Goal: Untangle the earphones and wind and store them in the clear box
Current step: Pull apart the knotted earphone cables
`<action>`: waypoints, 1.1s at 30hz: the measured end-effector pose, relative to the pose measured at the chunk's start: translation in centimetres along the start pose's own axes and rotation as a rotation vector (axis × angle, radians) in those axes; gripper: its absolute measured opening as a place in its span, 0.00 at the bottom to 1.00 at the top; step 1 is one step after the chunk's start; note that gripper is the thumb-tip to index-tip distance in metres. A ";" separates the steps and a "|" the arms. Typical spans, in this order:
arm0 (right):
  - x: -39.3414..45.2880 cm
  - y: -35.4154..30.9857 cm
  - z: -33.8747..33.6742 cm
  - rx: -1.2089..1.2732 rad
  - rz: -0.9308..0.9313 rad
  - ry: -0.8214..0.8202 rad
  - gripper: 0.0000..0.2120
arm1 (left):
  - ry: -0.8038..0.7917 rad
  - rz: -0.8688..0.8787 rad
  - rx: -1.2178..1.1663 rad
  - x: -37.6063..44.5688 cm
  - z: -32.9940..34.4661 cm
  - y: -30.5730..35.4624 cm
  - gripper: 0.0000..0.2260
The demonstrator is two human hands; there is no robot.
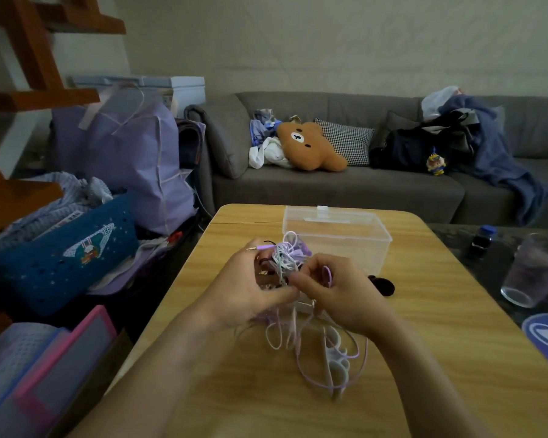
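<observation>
A tangled bundle of earphones (286, 258), with white, lilac and dark cords, is held up over the wooden table (424, 358). My left hand (249, 287) grips the bundle from the left, and a lilac jack plug sticks out above its fingers. My right hand (339, 294) pinches cords at the bundle's right side. Loose loops of lilac and white cord (326, 352) hang below both hands onto the table. The clear box (345, 230) stands just behind the bundle, its lid raised at the back.
A dark coiled item (382, 285) lies on the table right of my right hand. A drinking glass (533, 270) and a small dark bottle (483, 241) stand at the right. A blue basket (60, 257) and bags crowd the floor at left. A grey sofa (329, 184) is behind.
</observation>
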State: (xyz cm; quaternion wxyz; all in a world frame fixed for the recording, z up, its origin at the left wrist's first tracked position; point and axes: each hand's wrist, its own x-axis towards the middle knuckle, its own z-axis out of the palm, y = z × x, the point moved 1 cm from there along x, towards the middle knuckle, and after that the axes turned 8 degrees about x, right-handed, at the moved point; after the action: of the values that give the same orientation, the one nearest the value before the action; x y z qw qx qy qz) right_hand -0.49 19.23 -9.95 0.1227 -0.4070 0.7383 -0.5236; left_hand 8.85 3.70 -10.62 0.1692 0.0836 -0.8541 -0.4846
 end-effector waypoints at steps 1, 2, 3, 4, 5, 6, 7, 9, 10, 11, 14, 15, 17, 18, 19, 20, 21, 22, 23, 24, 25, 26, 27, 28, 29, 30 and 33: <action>0.0 0.0 0.0 -0.019 0.000 0.011 0.09 | 0.005 -0.006 -0.003 0.0 -0.3 0.1 0.19; 0.0 0.0 0.0 -0.039 0.000 0.014 0.10 | 0.038 -0.019 0.002 0.1 -0.5 -0.1 0.17; 0.0 0.0 0.0 -0.061 0.006 0.010 0.10 | 0.085 -0.028 0.003 0.2 -0.7 -0.2 0.15; 0.0 0.0 -0.1 -0.090 0.014 0.004 0.10 | 0.136 -0.036 0.000 0.4 -0.8 -0.5 0.13; 0.1 0.0 -0.1 -0.122 0.024 -0.004 0.09 | 0.182 -0.042 0.003 0.5 -0.8 -0.7 0.12; 0.1 0.1 -0.1 -0.152 0.037 -0.014 0.09 | 0.221 -0.051 0.014 0.6 -0.9 -0.9 0.12; 0.2 0.0 -0.1 -0.176 0.045 -0.030 0.08 | 0.250 -0.063 0.033 0.7 -0.9 -1.1 0.12; 0.2 -0.2 -0.1 -0.194 0.037 -0.049 0.06 | 0.310 -0.071 0.068 0.9 -1.1 -1.6 0.12; 0.2 -0.4 -0.1 -0.179 0.026 -0.044 0.06 | 0.356 -0.061 0.113 1.0 -1.3 -2.0 0.13; 0.2 -0.5 -0.2 -0.150 0.011 -0.027 0.06 | 0.406 -0.050 0.176 1.1 -1.5 -2.2 0.13; 0.1 -0.9 -0.9 -0.046 -0.027 0.043 0.06 | 0.514 -0.066 0.275 1.2 -2.0 -2.6 0.14; 0.0 -1.0 -1.2 -0.015 -0.034 0.062 0.06 | 0.536 -0.077 0.286 1.2 -2.1 -2.5 0.14; -0.1 -1.1 -1.7 0.051 -0.041 0.110 0.06 | 0.569 -0.100 0.315 1.1 -2.3 -2.4 0.14; -0.2 -1.1 -1.8 0.074 -0.038 0.139 0.06 | 0.577 -0.107 0.335 1.0 -2.2 -2.2 0.14; -0.2 -1.0 -1.9 0.086 -0.032 0.169 0.06 | 0.577 -0.113 0.366 0.9 -2.1 -1.9 0.14; -0.1 -1.0 -1.9 0.095 -0.025 0.194 0.06 | 0.567 -0.121 0.419 0.7 -1.9 -1.5 0.14; -0.1 -0.8 -1.9 0.104 -0.017 0.207 0.06 | 0.544 -0.125 0.488 0.6 -1.7 -1.1 0.15; -0.1 -0.8 -1.7 0.109 -0.013 0.206 0.06 | 0.518 -0.117 0.556 0.5 -1.3 -0.8 0.17; -0.1 -0.9 -1.5 0.103 -0.017 0.197 0.06 | 0.502 -0.087 0.604 0.3 -0.9 -0.3 0.20; -0.2 -0.9 -1.3 0.093 -0.031 0.184 0.06 | 0.504 -0.015 0.630 0.2 -0.5 0.2 0.22; -0.2 -1.0 -1.1 0.081 -0.049 0.167 0.06 | 0.520 0.093 0.645 0.0 -0.1 0.7 0.23; -0.2 -1.1 -0.9 0.072 -0.066 0.148 0.06 | 0.525 0.201 0.659 0.0 0.3 1.2 0.23; -0.2 -1.3 -0.7 0.066 -0.077 0.131 0.05 | 0.509 0.284 0.662 -0.1 0.8 1.5 0.23; -0.2 -1.4 -0.5 0.069 -0.086 0.124 0.05 | 0.481 0.335 0.643 0.0 1.2 1.6 0.22; -0.3 -1.5 -0.4 0.083 -0.094 0.129 0.06 | 0.448 0.363 0.617 0.0 1.6 1.5 0.20; -0.3 -1.6 -0.4 0.102 -0.104 0.143 0.06 | 0.425 0.377 0.590 0.0 2.0 1.3 0.16; -0.7 -2.1 -0.6 0.123 -0.151 0.208 0.08 | 0.392 0.325 0.520 0.0 2.5 0.5 0.07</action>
State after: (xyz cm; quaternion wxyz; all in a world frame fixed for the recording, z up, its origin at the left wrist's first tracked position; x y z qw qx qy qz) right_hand 0.55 19.85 -8.05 0.0304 -0.3968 0.6807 -0.6151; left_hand 7.93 5.96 -11.33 0.3776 0.0782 -0.9023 -0.1928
